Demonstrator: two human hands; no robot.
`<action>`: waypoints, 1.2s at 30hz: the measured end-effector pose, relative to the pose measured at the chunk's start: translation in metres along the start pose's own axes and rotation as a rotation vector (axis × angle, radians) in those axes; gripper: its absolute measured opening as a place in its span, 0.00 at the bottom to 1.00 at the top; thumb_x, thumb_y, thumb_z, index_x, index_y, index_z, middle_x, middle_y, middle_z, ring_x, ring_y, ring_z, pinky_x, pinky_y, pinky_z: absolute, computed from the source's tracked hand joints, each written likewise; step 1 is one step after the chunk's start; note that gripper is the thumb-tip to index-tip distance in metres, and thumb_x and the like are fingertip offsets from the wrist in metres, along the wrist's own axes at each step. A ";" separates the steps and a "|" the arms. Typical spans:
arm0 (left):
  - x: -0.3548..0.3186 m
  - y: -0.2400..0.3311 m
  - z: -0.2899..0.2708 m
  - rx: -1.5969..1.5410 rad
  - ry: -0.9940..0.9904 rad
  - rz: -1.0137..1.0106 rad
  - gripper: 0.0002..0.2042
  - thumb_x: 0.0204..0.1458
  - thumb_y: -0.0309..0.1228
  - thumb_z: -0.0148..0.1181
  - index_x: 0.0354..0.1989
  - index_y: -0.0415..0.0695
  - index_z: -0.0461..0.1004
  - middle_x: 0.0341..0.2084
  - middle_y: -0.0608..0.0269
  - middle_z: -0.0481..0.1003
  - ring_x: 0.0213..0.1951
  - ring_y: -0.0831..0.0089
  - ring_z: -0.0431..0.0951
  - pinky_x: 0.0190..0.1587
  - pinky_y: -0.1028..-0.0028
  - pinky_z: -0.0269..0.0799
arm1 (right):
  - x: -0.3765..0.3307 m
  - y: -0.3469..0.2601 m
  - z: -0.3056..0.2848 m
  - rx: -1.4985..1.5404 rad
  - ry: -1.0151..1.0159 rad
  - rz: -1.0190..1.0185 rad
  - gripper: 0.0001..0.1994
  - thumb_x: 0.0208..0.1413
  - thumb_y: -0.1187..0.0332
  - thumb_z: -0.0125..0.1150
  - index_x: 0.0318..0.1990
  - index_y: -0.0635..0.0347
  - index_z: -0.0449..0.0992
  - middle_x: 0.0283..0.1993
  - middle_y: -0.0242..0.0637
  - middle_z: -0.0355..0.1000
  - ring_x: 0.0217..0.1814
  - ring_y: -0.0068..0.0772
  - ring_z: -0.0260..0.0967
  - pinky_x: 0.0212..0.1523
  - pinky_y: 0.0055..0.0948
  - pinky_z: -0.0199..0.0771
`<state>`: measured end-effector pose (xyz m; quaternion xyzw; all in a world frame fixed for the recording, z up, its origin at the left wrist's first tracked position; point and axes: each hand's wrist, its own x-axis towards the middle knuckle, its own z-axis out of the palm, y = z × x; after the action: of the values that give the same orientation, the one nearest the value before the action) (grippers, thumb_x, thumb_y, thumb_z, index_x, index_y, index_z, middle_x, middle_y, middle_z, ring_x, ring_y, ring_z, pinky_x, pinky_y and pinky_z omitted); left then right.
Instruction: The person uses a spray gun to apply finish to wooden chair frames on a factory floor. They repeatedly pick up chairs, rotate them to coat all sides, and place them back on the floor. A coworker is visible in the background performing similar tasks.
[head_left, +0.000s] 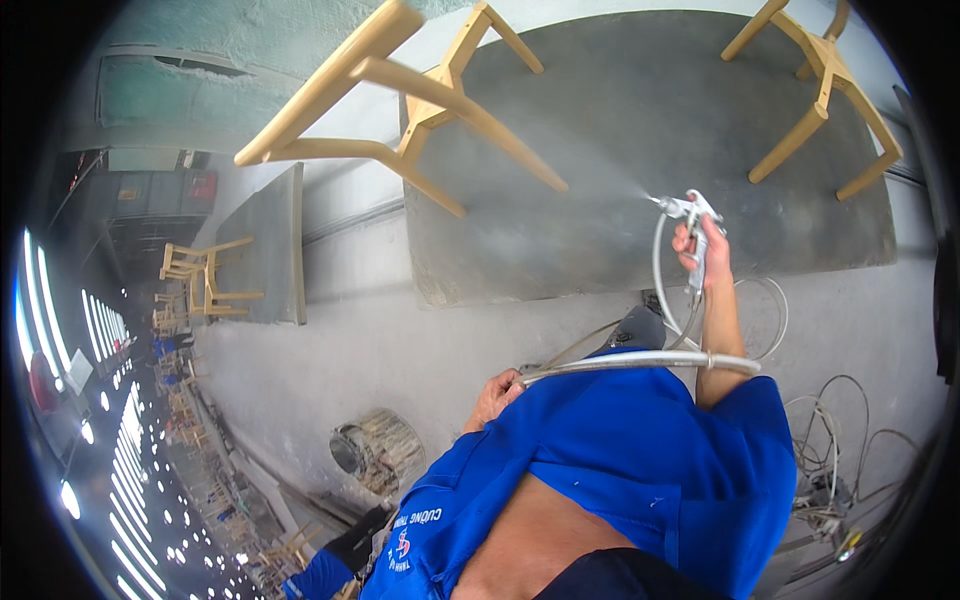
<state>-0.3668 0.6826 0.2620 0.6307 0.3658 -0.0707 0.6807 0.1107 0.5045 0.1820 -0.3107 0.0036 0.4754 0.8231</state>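
Observation:
My right hand (708,250) is wrapped round the grip of a silver spray gun (697,212), held out over a dark grey board (640,110). Pale mist leaves the nozzle toward the left. In that direction stands a light wooden chair frame (428,112), apart from the gun, its long rails and legs bare. At my waist, my left hand (494,398) is closed on a pale hose (640,361). That hose crosses my front and passes over my right forearm. A thinner hose (659,270) hangs in a loop below the gun.
Another wooden chair frame (824,75) stands on the board's right part. A crusted drum-like container (380,448) sits on the floor (330,375). Coiled hoses (825,440) lie at right. More chairs (205,278) and a second board (265,250) are at left; a blue sleeve (318,577) shows lower left.

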 end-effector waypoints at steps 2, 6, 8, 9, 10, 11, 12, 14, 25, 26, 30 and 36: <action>-0.002 -0.024 -0.029 -0.066 0.003 0.035 0.21 0.61 0.51 0.60 0.38 0.42 0.75 0.27 0.70 0.75 0.32 0.81 0.71 0.35 0.74 0.69 | -0.039 0.029 0.032 0.212 -0.263 -0.207 0.25 0.73 0.48 0.46 0.73 0.39 0.58 0.39 0.38 0.68 0.33 0.28 0.69 0.15 0.19 0.64; -0.032 -0.050 -0.062 -0.127 0.021 -0.053 0.09 0.61 0.37 0.59 0.37 0.44 0.75 0.25 0.72 0.73 0.31 0.81 0.70 0.33 0.74 0.67 | -0.073 0.053 0.075 0.098 -0.015 -0.390 0.24 0.72 0.48 0.47 0.68 0.48 0.63 0.38 0.38 0.71 0.34 0.31 0.72 0.15 0.21 0.67; -0.045 -0.063 -0.083 -0.151 0.001 -0.069 0.08 0.61 0.35 0.58 0.36 0.44 0.74 0.24 0.74 0.72 0.30 0.82 0.68 0.32 0.74 0.66 | -0.074 0.075 0.085 -0.050 0.165 -0.417 0.23 0.72 0.49 0.49 0.65 0.52 0.66 0.36 0.37 0.72 0.34 0.29 0.73 0.16 0.21 0.67; -0.047 -0.060 -0.096 -0.177 -0.021 -0.060 0.07 0.61 0.34 0.58 0.36 0.44 0.74 0.24 0.74 0.71 0.29 0.82 0.67 0.31 0.74 0.65 | -0.072 0.083 0.087 -0.141 0.303 -0.380 0.21 0.72 0.49 0.49 0.61 0.53 0.68 0.36 0.36 0.73 0.34 0.28 0.74 0.16 0.21 0.66; -0.052 -0.067 -0.118 -0.079 -0.031 -0.039 0.08 0.61 0.35 0.58 0.35 0.44 0.74 0.24 0.75 0.70 0.29 0.82 0.66 0.30 0.74 0.64 | -0.074 0.106 0.091 -0.225 0.442 -0.342 0.20 0.71 0.50 0.50 0.58 0.54 0.70 0.35 0.35 0.74 0.33 0.26 0.75 0.16 0.21 0.65; -0.052 -0.071 -0.138 0.003 -0.053 -0.004 0.08 0.61 0.35 0.59 0.35 0.44 0.74 0.23 0.76 0.69 0.28 0.82 0.65 0.30 0.73 0.63 | -0.078 0.125 0.093 -0.295 0.632 -0.262 0.19 0.71 0.50 0.51 0.55 0.55 0.72 0.34 0.34 0.74 0.33 0.25 0.75 0.16 0.21 0.65; -0.048 -0.072 -0.156 0.110 -0.060 -0.035 0.08 0.60 0.35 0.59 0.35 0.44 0.74 0.23 0.77 0.69 0.27 0.82 0.64 0.29 0.73 0.63 | -0.083 0.141 0.096 -0.325 0.629 -0.294 0.19 0.71 0.50 0.51 0.57 0.53 0.72 0.35 0.34 0.74 0.33 0.25 0.75 0.16 0.21 0.65; -0.044 -0.070 -0.196 0.233 -0.117 0.044 0.09 0.60 0.36 0.59 0.34 0.44 0.74 0.23 0.77 0.68 0.27 0.82 0.64 0.29 0.73 0.63 | -0.098 0.173 0.110 -0.367 0.744 -0.269 0.19 0.72 0.51 0.50 0.61 0.50 0.70 0.37 0.33 0.73 0.35 0.24 0.74 0.16 0.20 0.64; -0.046 -0.031 -0.309 0.266 -0.240 -0.102 0.08 0.61 0.35 0.59 0.35 0.44 0.75 0.24 0.73 0.73 0.28 0.82 0.68 0.30 0.74 0.65 | -0.095 0.251 0.194 0.077 0.123 -0.771 0.23 0.71 0.50 0.51 0.68 0.46 0.63 0.40 0.39 0.73 0.38 0.34 0.76 0.17 0.22 0.69; -0.044 -0.033 -0.317 0.226 -0.260 -0.115 0.08 0.61 0.35 0.58 0.36 0.44 0.75 0.24 0.73 0.73 0.28 0.82 0.69 0.31 0.74 0.66 | -0.080 0.258 0.194 -0.055 0.275 -0.742 0.22 0.71 0.50 0.51 0.66 0.48 0.66 0.39 0.38 0.74 0.37 0.32 0.76 0.16 0.22 0.69; -0.021 -0.035 -0.371 0.176 -0.335 -0.118 0.07 0.63 0.33 0.56 0.35 0.44 0.75 0.25 0.74 0.74 0.29 0.83 0.69 0.31 0.76 0.66 | -0.044 0.290 0.212 -0.255 0.910 -0.505 0.20 0.71 0.51 0.52 0.57 0.56 0.71 0.36 0.36 0.75 0.34 0.27 0.77 0.16 0.21 0.67; 0.016 -0.054 -0.493 0.249 -0.444 -0.113 0.09 0.63 0.34 0.56 0.35 0.43 0.75 0.28 0.74 0.74 0.32 0.82 0.69 0.36 0.76 0.67 | -0.054 0.375 0.285 0.189 0.408 -0.928 0.17 0.71 0.52 0.52 0.53 0.55 0.72 0.33 0.33 0.75 0.31 0.27 0.76 0.15 0.21 0.66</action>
<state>-0.5870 1.1271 0.2401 0.6573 0.2307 -0.2897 0.6564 -0.2955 0.7419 0.2374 -0.2901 0.0690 -0.0125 0.9544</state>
